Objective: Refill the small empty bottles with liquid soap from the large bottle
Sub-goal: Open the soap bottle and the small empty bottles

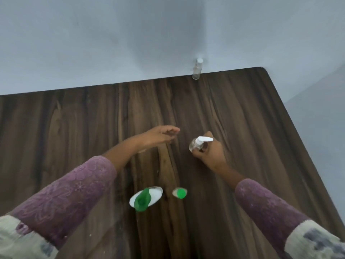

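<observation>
Large bottle [144,200], white with green top, sits on table [74,128], near side. Left hand [160,136] beyond it, grip released, fingers straight. Small green-capped bottle [180,192] just right of large bottle. Right hand [211,152]: grip grasping clear pump bottle [196,144]. Small clear bottle [197,71] at far edge.

Purple floral-lace sleeves [61,193]; dark wood-grain table [74,118]; green-and-white large bottle [145,198]; clear, white-pumped small bottle [196,145]

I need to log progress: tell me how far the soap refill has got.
Done: nothing visibly; the pump bottle looks clear, pump on. In hand: the right hand grips it; the left hand hovers open. Left: the large bottle stands upright; the green-capped bottle and far clear bottle wait untouched.
</observation>
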The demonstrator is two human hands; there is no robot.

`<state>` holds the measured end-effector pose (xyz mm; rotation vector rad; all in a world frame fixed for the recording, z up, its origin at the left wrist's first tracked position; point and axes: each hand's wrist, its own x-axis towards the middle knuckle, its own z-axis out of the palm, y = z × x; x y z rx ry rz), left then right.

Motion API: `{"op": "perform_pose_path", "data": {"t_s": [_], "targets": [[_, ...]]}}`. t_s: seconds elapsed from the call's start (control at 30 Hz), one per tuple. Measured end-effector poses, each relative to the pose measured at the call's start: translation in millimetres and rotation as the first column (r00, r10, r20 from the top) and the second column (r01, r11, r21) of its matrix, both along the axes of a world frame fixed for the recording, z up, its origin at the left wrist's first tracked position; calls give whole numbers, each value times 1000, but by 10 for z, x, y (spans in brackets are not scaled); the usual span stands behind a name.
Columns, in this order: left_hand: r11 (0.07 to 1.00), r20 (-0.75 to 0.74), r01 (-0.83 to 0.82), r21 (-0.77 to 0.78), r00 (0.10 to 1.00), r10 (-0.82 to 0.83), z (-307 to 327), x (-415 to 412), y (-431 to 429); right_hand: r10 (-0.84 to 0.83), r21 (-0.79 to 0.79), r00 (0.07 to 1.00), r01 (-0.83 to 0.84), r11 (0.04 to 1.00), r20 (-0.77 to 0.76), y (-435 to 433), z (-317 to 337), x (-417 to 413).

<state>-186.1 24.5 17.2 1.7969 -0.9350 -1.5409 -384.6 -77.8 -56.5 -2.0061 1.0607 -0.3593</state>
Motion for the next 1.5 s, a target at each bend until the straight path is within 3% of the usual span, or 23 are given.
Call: {"op": "perform_pose_path", "data": {"t_s": [0.17,0.53,0.8,1.03,1.23,1.37,1.5], "targets": [[997,9,-79,8,997,79,112,-86,515,20,84,1000,-19,996,-8,497,-60,-643],[954,-1,-298,-27,955,298,207,-285,1063,49,76,995,-56,996,86,1019,-132,-1151],[926,-20,-377,-22,926,377,162,-286,1141,46,259,992,-75,963,115,1024,-213,-1248],[916,-42,-401,-23,916,400,148,-265,1042,254,204,967,-244,948,-25,692,-220,-1460],[880,-39,-460,-120,888,459,127,-187,804,408,5,893,-414,910,-190,80,-197,-1566],[875,-45,-454,-169,890,453,110,-44,528,304,-142,942,-323,936,-139,-441,-150,-1221],[863,-20,-456,-219,886,463,72,98,114,76,-47,996,-74,996,41,-925,-49,-515]]}}
